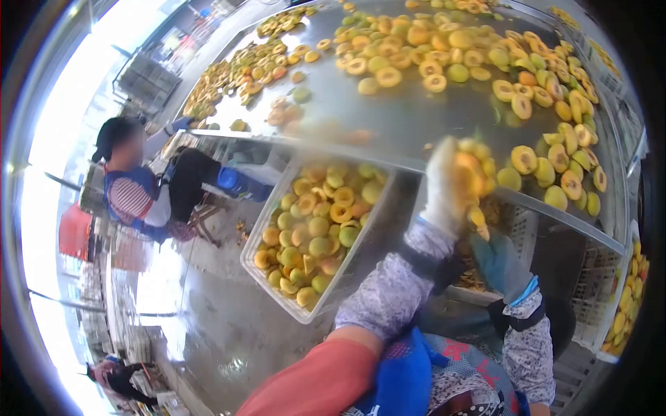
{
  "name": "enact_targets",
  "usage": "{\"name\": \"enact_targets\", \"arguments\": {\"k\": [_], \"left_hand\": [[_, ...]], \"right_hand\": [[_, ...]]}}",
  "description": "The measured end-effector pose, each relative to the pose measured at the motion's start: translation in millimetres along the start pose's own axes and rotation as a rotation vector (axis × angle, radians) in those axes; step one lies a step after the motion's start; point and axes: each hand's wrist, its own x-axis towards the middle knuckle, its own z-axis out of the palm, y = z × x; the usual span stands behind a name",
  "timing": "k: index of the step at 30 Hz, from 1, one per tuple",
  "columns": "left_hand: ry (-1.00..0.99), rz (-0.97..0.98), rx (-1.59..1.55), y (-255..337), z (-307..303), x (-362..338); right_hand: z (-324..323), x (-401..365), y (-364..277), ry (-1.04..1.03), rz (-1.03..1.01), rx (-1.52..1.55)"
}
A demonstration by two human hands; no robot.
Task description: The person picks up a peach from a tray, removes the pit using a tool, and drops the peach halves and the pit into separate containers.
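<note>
My left hand (442,184), in a white glove, is raised at the edge of the metal table (395,114), its fingers closed around a blurred yellow peach (472,173). More small yellow fruit shows just beyond that peach. Below and to the right is my right hand (505,267) in a teal glove, fingers drawn together. A narrow yellow piece (479,220) shows at its fingertips; I cannot tell what it is. Under both hands sits a crate (524,239) with brownish-yellow scraps inside. Halved peaches (524,161) lie cut face up and down on the table nearby.
To the left, a white crate (281,303) full of peaches stands against the table. Piles of halved peaches (416,45) cover the table's far side. A seated person (139,194) works at the left, beside a blue bucket (234,179). Another fruit-filled crate (600,284) stands at right.
</note>
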Motion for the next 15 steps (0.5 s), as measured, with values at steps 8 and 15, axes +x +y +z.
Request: {"name": "enact_targets", "arguments": {"k": [8,15], "left_hand": [[0.610,0.387,0.658,161.4,-89.2,-64.5],[1.372,0.430,1.853,269.7,-227.8,-151.5]], "right_hand": [[7.2,7.4,-0.4,-0.146,0.353,-0.208],[35.2,10.8,3.8,-0.153,0.300,-0.254]]}}
